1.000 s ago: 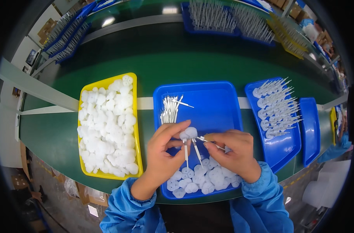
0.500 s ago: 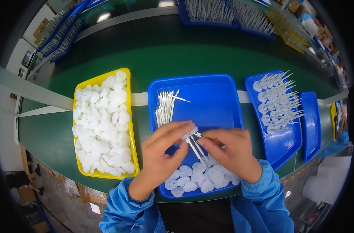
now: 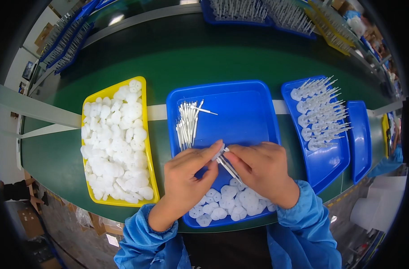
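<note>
Over the blue tray (image 3: 240, 83) in the middle, my left hand (image 3: 186, 179) pinches a small white plastic disc (image 3: 219, 154) between thumb and fingers. Thin white rods (image 3: 230, 169) stick out of the disc, pointing down toward the near right. My right hand (image 3: 265, 172) is closed against the disc's right side, its thumb and forefinger pinched on a rod end (image 3: 226, 149). Loose lobed white discs (image 3: 240, 201) lie along the near end of this tray, below my hands. A bundle of loose white rods (image 3: 187, 123) rests at its far left.
A yellow tray (image 3: 157, 190) heaped with white discs stands left. At right, a blue tray (image 3: 323, 172) holds rows of discs fitted with rods, beside a narrower blue tray (image 3: 359, 143). More filled trays (image 3: 258, 20) line the far edge. A white frame post (image 3: 38, 110) crosses the left side.
My right hand has moved slightly left, closer to the disc. The disc has tilted, and its rods now sit closer together in view. The whole view has shifted a little.
</note>
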`<state>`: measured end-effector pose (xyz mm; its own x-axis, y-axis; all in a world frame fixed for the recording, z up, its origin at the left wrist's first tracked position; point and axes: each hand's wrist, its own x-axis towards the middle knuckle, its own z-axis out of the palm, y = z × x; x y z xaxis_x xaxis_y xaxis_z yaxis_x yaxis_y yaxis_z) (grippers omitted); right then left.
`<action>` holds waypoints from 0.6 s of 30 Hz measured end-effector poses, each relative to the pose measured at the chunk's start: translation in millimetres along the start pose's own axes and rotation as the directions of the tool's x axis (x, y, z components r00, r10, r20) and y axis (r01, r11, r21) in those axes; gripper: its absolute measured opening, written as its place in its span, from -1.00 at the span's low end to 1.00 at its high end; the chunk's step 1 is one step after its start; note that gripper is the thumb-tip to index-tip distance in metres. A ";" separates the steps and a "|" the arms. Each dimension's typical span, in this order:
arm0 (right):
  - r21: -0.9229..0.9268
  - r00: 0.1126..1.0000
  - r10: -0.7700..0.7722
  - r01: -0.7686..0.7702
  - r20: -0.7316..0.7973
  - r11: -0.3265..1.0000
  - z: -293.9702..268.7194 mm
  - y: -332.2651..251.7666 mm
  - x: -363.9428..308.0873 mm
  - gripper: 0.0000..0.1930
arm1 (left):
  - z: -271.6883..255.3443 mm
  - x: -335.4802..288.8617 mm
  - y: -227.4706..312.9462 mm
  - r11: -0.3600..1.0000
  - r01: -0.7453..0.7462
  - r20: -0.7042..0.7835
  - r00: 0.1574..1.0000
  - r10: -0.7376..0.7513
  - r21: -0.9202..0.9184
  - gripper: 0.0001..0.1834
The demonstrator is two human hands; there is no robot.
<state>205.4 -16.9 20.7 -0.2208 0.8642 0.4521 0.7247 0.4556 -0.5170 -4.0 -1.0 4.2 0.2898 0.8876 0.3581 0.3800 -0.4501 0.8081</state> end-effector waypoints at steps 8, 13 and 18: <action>0.122 0.999 0.048 -0.047 -0.007 0.991 2.8 5.4 -2.0 -0.87 | -0.4 -4.5 -1.7 0.999 0.017 0.041 0.999 -0.015 -0.046 -0.43; 0.101 0.999 -0.010 0.016 -0.052 0.995 -2.0 2.8 0.3 -0.83 | 1.4 2.0 12.5 0.867 0.210 0.023 0.974 -0.224 -0.452 -0.45; 0.038 0.986 -0.125 0.130 -0.113 0.991 -12.1 3.4 7.3 -0.66 | -8.0 -1.9 2.9 0.915 0.206 0.085 0.978 -0.188 -0.346 -0.37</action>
<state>214.2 -11.6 31.1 -0.2346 0.7709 0.5921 0.6647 0.5717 -0.4810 -10.4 -3.2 9.6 0.2865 0.9448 0.1588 0.1036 -0.1954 0.9752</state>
